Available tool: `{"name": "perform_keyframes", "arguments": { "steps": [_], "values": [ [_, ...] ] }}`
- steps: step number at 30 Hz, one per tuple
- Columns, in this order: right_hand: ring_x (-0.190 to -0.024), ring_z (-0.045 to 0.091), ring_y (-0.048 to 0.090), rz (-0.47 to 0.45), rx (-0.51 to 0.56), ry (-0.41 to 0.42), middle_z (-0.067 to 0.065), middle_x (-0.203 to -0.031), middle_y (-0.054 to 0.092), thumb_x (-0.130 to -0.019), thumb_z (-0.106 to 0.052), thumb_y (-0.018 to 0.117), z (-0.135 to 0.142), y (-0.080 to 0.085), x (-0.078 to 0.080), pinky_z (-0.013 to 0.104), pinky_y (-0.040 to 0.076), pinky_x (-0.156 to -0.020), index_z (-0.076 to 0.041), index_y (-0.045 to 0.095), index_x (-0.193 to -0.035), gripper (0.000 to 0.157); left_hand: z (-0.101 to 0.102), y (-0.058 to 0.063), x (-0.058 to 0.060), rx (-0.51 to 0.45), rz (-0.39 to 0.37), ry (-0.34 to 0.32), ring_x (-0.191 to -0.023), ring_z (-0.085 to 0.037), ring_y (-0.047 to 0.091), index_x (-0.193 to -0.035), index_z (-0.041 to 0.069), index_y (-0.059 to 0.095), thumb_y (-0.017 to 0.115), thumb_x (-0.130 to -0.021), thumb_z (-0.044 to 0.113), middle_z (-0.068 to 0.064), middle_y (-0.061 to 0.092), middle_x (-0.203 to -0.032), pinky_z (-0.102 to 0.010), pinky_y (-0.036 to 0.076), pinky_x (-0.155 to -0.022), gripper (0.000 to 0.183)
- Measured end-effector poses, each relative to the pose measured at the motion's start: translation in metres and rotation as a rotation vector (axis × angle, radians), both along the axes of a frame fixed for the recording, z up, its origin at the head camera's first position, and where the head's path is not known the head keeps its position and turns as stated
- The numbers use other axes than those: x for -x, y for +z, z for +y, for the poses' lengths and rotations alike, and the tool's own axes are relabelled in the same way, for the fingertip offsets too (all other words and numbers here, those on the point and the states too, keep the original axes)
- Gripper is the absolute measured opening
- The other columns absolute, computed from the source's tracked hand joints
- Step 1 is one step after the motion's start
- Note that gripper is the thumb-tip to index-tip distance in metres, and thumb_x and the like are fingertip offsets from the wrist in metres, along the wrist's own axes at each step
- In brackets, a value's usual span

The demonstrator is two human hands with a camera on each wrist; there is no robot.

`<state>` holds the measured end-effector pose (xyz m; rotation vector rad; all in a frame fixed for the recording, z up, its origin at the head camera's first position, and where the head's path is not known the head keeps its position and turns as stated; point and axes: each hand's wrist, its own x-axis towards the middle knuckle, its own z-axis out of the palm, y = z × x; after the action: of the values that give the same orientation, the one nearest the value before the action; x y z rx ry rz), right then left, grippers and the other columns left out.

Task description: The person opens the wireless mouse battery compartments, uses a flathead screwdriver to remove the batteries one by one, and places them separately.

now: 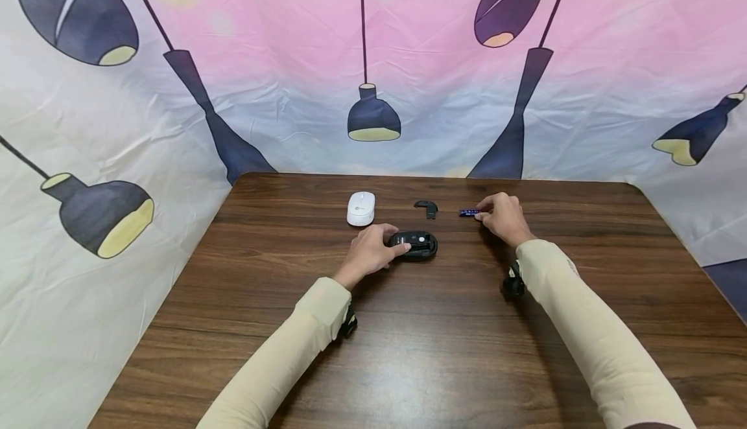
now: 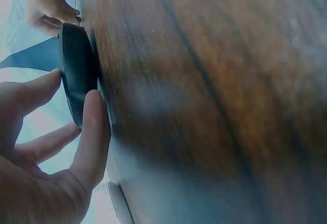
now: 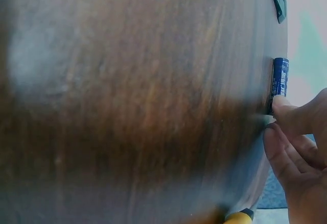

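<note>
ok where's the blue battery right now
In the head view the blue battery lies on the table, right of the small black cover, pinched by the right hand.

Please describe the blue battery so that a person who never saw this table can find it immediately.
Look at the far half of the wooden table, to the right of the small black cover. There the right hand pinches one end of the battery, which lies flat on the wood. It is the only blue, stick-shaped thing; the mice nearby are white and black.
</note>
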<state>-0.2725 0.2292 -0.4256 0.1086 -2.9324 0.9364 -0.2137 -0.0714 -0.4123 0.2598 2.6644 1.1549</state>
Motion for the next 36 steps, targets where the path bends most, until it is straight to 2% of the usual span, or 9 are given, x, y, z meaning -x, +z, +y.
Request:
{"name": "perform_keyframes", "arguments": {
  "steps": [14,22,23,25,27,30,36],
  "values": [
    [-0.095,0.037,0.068,0.008,0.012,0.007,0.024,-0.105,0.072,-0.095,-0.007,0.070,0.005,0.006,-0.007,0.054,0.057,-0.086,0.003,0.074,-0.114,0.023,-0.004,0.002,-0.002,-0.026,-0.011,0.015,-0.066,-0.014,0.069,-0.139,0.009,0.058,0.074,-0.095,0.036,-0.014,0.062,-0.131,-0.028,0.059,-0.061,0.055],
    [-0.095,0.037,0.068,0.084,0.012,0.044,0.024,-0.105,0.073,-0.096,-0.007,0.067,0.009,0.017,-0.013,0.055,0.058,-0.083,0.005,0.073,-0.114,0.023,-0.014,0.009,-0.006,-0.034,0.000,0.031,-0.071,-0.019,0.071,-0.140,0.010,0.058,0.073,-0.095,0.038,-0.009,0.067,-0.127,-0.031,0.059,-0.065,0.056],
    [-0.094,0.037,0.068,0.096,0.011,0.051,0.023,-0.103,0.073,-0.096,-0.008,0.067,0.009,0.019,-0.014,0.055,0.058,-0.081,0.005,0.074,-0.113,0.022,-0.016,0.011,-0.007,-0.026,0.009,0.035,-0.071,-0.020,0.072,-0.140,0.010,0.058,0.072,-0.095,0.039,-0.009,0.067,-0.126,-0.033,0.060,-0.066,0.056],
    [-0.090,0.035,0.069,0.126,0.008,0.064,0.022,-0.101,0.073,-0.096,-0.009,0.067,0.008,0.022,-0.016,0.053,0.058,-0.079,0.004,0.075,-0.111,0.021,-0.019,0.014,-0.007,0.003,0.046,0.048,-0.083,-0.022,0.072,-0.138,0.010,0.060,0.071,-0.096,0.039,-0.010,0.068,-0.124,-0.038,0.059,-0.076,0.053],
    [-0.087,0.034,0.069,0.152,0.009,0.080,0.021,-0.099,0.074,-0.096,-0.009,0.068,0.006,0.024,-0.019,0.052,0.059,-0.076,0.003,0.075,-0.109,0.020,-0.022,0.016,-0.005,0.036,0.097,0.066,-0.095,-0.023,0.071,-0.135,0.010,0.063,0.071,-0.096,0.037,-0.010,0.069,-0.121,-0.043,0.057,-0.086,0.048],
    [-0.083,0.032,0.069,0.189,0.022,0.116,0.020,-0.097,0.074,-0.096,-0.009,0.068,-0.001,0.027,-0.023,0.050,0.059,-0.073,0.003,0.076,-0.107,0.017,-0.026,0.016,0.000,0.070,0.178,0.107,-0.106,-0.026,0.065,-0.129,0.009,0.067,0.071,-0.096,0.031,-0.011,0.070,-0.118,-0.048,0.053,-0.094,0.040],
    [-0.081,0.027,0.068,0.219,0.041,0.206,0.015,-0.094,0.074,-0.095,-0.007,0.070,-0.017,0.028,-0.032,0.046,0.060,-0.070,0.001,0.077,-0.104,0.014,-0.028,0.014,0.015,0.121,0.283,0.157,-0.106,-0.033,0.063,-0.123,0.003,0.069,0.073,-0.095,0.021,-0.018,0.067,-0.115,-0.052,0.050,-0.097,0.034]
  ]
}}
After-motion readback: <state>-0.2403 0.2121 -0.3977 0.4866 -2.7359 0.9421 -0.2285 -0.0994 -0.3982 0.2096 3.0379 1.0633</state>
